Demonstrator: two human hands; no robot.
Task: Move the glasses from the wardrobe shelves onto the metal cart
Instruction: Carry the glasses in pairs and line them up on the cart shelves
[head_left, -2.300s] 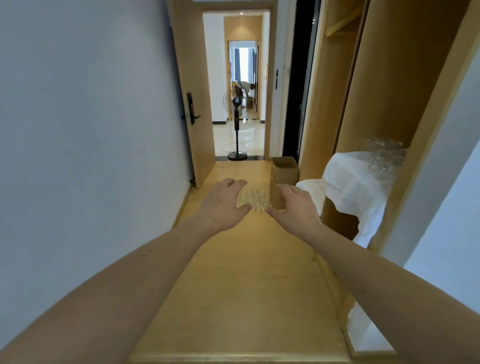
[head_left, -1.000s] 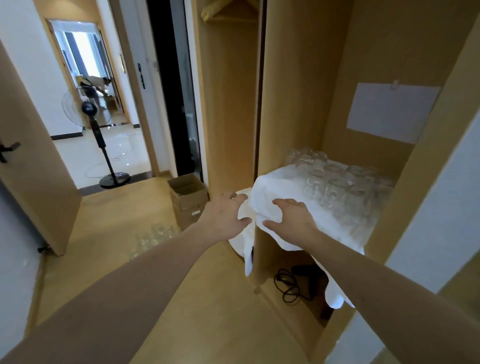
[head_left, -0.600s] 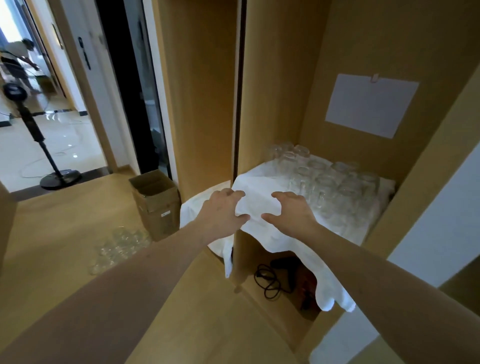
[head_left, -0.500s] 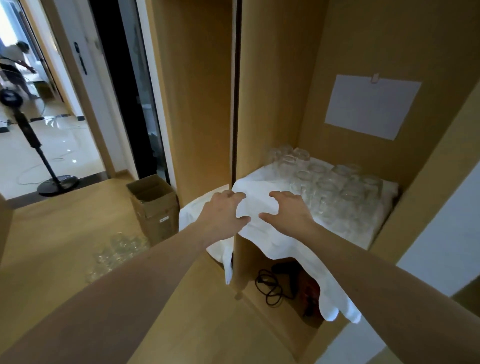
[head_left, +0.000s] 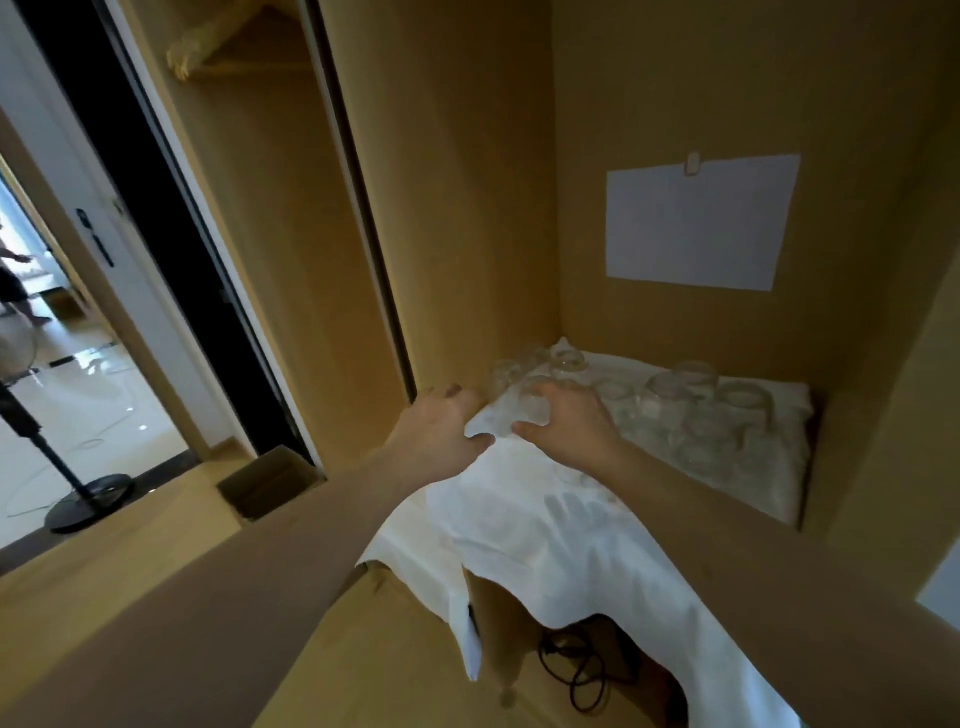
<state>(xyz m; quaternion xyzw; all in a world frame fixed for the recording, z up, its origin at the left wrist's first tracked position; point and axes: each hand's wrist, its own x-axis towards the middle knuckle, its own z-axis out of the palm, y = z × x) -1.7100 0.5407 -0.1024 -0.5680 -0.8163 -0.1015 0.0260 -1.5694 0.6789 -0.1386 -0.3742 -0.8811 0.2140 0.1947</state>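
From the head camera, my only view, I have swung away from the hallway floor and closed in on the wardrobe, and that is the change that matters: a second ago both hands hovered at the front edge of the white cloth (head_left: 545, 525), and now they have reached deeper onto the shelf, to the nearest of the glasses (head_left: 675, 410). The left hand (head_left: 441, 436) has its fingers loosely spread, thumb out, holding nothing that I can see, just beside the wardrobe's inner side panel (head_left: 457, 208). The right hand (head_left: 566, 421) is arched with its fingers coming down over the front-left tumbler (head_left: 522, 405); its grip looks wide and not yet closed, though the clear glass and motion blur make contact hard to judge. The rest of the glasses stand in a cluster on the cloth, from the back-left corner across to the right, under a blank sheet of paper (head_left: 696, 223) clipped to the back wall. Below the shelf lie dark cables (head_left: 576, 670); a cardboard box (head_left: 265, 483) sits on the floor outside. No metal cart is in view, so I judge this a fresh pickup just beginning, with most glasses not yet moved. The tumblers stand close together, so closing on one could knock its neighbours.
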